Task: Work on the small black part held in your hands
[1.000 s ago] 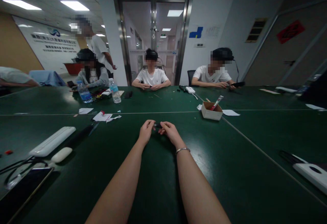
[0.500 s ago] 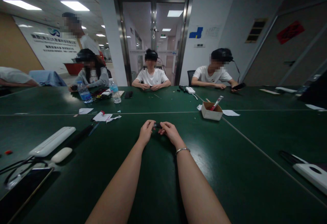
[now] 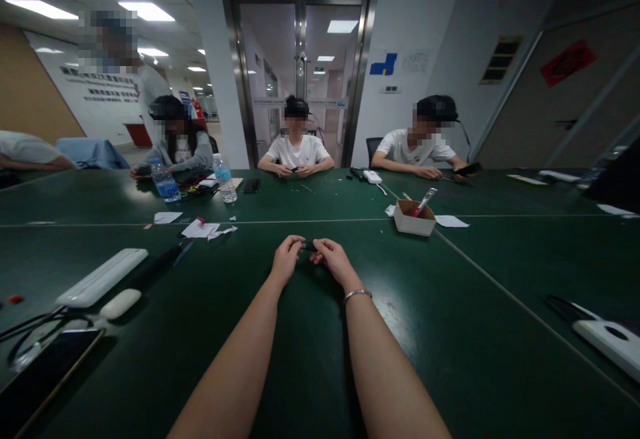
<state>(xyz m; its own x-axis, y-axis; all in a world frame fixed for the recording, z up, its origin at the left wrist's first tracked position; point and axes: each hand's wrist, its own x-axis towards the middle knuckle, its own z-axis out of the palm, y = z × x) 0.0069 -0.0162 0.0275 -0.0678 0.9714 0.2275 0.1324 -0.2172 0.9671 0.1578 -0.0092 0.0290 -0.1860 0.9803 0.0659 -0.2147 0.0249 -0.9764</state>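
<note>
My left hand (image 3: 287, 256) and my right hand (image 3: 334, 260) meet over the green table (image 3: 310, 345), fingers pinched together. Between them is a small black object (image 3: 309, 247) with a lighter end towards the left, too small for me to tell its kind. Left fingertips grip its left end, while the right thumb and fingers close round its right part. Much of it is covered by the fingers. A metal bangle (image 3: 358, 294) circles my right wrist.
Left of my arms lie a white case (image 3: 104, 277), a white rounded piece (image 3: 121, 304), a phone (image 3: 50, 375) and cables. Ahead are torn paper (image 3: 200, 229), a small box (image 3: 415, 217) with tools and two water bottles (image 3: 226, 179). Several people sit opposite; a white device (image 3: 613, 345) lies far right.
My hands keep almost the same place and grip, with a little more of the black object showing. In the background, the standing person has moved left.
</note>
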